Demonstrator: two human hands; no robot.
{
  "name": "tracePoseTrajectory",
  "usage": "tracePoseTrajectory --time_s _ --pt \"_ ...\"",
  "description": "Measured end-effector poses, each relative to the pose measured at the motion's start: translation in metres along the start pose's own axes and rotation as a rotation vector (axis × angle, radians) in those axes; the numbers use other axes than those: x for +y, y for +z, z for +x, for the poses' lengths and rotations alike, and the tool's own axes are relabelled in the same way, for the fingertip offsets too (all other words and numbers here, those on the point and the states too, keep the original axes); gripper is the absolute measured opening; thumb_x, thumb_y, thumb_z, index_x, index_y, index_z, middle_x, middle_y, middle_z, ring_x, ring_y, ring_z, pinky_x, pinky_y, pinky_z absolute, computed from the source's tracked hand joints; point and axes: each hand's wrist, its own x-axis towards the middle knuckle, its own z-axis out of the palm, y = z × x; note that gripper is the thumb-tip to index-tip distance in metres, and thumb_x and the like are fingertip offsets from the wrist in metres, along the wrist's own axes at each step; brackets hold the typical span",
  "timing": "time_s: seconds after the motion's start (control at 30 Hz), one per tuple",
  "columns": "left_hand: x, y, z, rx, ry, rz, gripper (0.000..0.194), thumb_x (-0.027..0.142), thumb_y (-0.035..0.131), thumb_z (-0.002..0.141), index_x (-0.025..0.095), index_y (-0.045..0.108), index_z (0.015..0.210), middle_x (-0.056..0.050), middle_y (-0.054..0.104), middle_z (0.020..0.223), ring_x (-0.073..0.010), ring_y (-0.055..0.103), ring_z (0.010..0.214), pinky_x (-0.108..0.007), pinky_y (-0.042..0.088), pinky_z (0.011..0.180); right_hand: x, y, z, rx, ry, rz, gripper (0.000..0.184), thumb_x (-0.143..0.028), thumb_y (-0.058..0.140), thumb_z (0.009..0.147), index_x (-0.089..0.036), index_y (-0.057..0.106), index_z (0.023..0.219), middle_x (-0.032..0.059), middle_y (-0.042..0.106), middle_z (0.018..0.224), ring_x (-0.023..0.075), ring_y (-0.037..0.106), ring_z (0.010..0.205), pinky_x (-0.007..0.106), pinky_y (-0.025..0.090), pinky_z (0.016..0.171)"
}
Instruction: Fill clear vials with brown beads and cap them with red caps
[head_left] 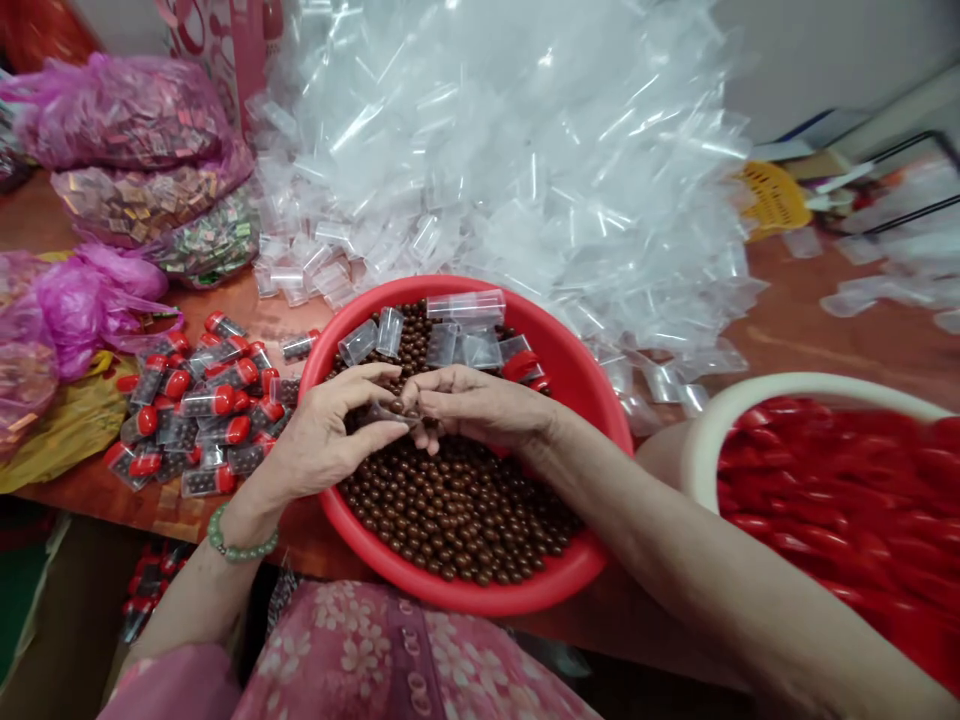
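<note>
1. A small clear plastic tube (384,412) is clamped between both grips, directly above the basin's contents, with much of it hidden by the fingers.
2. The left grip (330,432) is closed on the tube from one side, and the right grip (472,405) is closed on it from the other. The fingertips of the two hands are brought together around it.
3. A pale green bead bracelet (241,535) is worn on the left wrist. A pink garment with a pale floral pattern (360,650) is seen below the forearms, at the near edge of the desk.
4. Directly beneath the hands, a round red plastic basin (559,350) is filled with glossy, round brown balls (457,510). Several uncapped clear plastic tubes (469,308) are laid on the balls at the far side.
5. Left of the basin, a loose cluster of clear tubes with red caps (210,400) is spread over the orange-brown desk (862,340), with dark contents seen inside them.
6. Behind the basin, a large heap of empty clear plastic tubes (510,170) is piled up and spills toward the basin's rim.
7. To the right, a white-rimmed round basin (750,400) is heaped with blurred red caps (825,500).
8. At the far left, translucent pink plastic bags (112,115) are stacked, packed with small shiny wrapped pieces.
</note>
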Motion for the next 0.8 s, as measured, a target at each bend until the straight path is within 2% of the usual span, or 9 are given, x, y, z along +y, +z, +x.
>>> tracePoseTrajectory --time_s 0.07,0.13,0.23,0.33,0.43,0.53,0.67,0.73,0.8 --pt "0.0 0.002 0.001 0.034 -0.097 -0.213 0.026 0.026 0.062 0.087 0.014 0.065 0.11 -0.011 0.068 0.116 -0.0205 0.065 0.106 -0.034 0.05 0.094 -0.003 0.002 -0.006 0.063 -0.035 -0.034 0.043 -0.053 0.078 0.07 -0.014 0.065 0.083 0.0001 0.066 0.073 0.0084 0.062 0.064 0.019 0.051 0.061" --pt "0.0 0.004 0.001 0.049 -0.126 -0.318 0.032 0.028 0.06 0.089 0.013 0.061 0.117 -0.009 0.07 0.107 -0.0175 0.066 0.098 -0.03 0.05 0.089 -0.005 0.003 -0.011 0.125 -0.053 -0.118 0.04 -0.051 0.076 0.074 -0.014 0.066 0.088 0.0007 0.067 0.075 0.0078 0.062 0.067 0.019 0.051 0.065" --pt "0.0 0.006 0.001 0.076 -0.091 -0.259 0.026 0.025 0.057 0.09 0.013 0.06 0.113 -0.008 0.069 0.108 -0.016 0.065 0.099 -0.027 0.049 0.089 -0.005 0.006 -0.017 0.163 -0.056 -0.319 0.035 -0.047 0.069 0.081 -0.015 0.064 0.094 0.0023 0.068 0.081 0.0109 0.063 0.074 0.023 0.052 0.07" --pt "0.0 0.006 0.001 0.056 -0.068 -0.159 0.02 0.022 0.055 0.091 0.014 0.061 0.109 -0.007 0.068 0.105 -0.0144 0.064 0.097 -0.026 0.049 0.088 -0.006 0.014 -0.022 0.161 -0.125 -0.599 0.027 -0.04 0.06 0.087 -0.017 0.065 0.098 0.006 0.068 0.097 0.0168 0.064 0.091 0.032 0.052 0.084" --pt "0.002 0.005 0.002 0.044 -0.09 -0.169 0.016 0.022 0.057 0.09 0.015 0.06 0.105 -0.005 0.068 0.099 -0.0138 0.065 0.092 -0.025 0.05 0.084 -0.008 0.016 -0.03 0.18 -0.218 -0.696 0.025 -0.038 0.053 0.091 -0.02 0.067 0.101 0.007 0.067 0.11 0.0193 0.062 0.1 0.034 0.054 0.085" --pt "0.005 0.006 0.002 0.036 -0.12 -0.252 0.016 0.024 0.059 0.089 0.015 0.06 0.103 -0.005 0.07 0.098 -0.0143 0.067 0.091 -0.026 0.051 0.084 -0.01 0.003 -0.041 0.358 -0.263 -0.694 0.025 -0.038 0.051 0.091 -0.022 0.066 0.103 0.0065 0.067 0.111 0.0195 0.064 0.097 0.031 0.056 0.075" --pt "0.008 0.009 0.002 0.017 -0.122 -0.259 0.016 0.026 0.061 0.089 0.015 0.059 0.102 -0.005 0.071 0.097 -0.014 0.068 0.092 -0.026 0.052 0.085 -0.005 -0.026 -0.064 0.721 -0.31 -0.894 0.022 -0.032 0.052 0.087 -0.019 0.067 0.097 0.0063 0.069 0.095 0.0199 0.063 0.086 0.036 0.05 0.082" --pt "0.008 0.011 0.003 -0.015 -0.137 -0.215 0.016 0.025 0.061 0.089 0.015 0.059 0.102 -0.005 0.072 0.098 -0.0138 0.068 0.093 -0.025 0.052 0.086 -0.002 -0.033 -0.074 0.803 -0.268 -0.974 0.024 -0.034 0.053 0.086 -0.018 0.067 0.097 0.0063 0.069 0.09 0.02 0.062 0.081 0.036 0.049 0.078" --pt "0.006 0.014 0.003 -0.043 -0.14 -0.186 0.017 0.026 0.06 0.09 0.016 0.059 0.103 -0.005 0.071 0.098 -0.0146 0.068 0.094 -0.026 0.051 0.086 0.001 -0.033 -0.079 0.785 -0.209 -1.068 0.025 -0.035 0.054 0.086 -0.018 0.068 0.098 0.0059 0.069 0.089 0.0193 0.062 0.078 0.034 0.049 0.074"
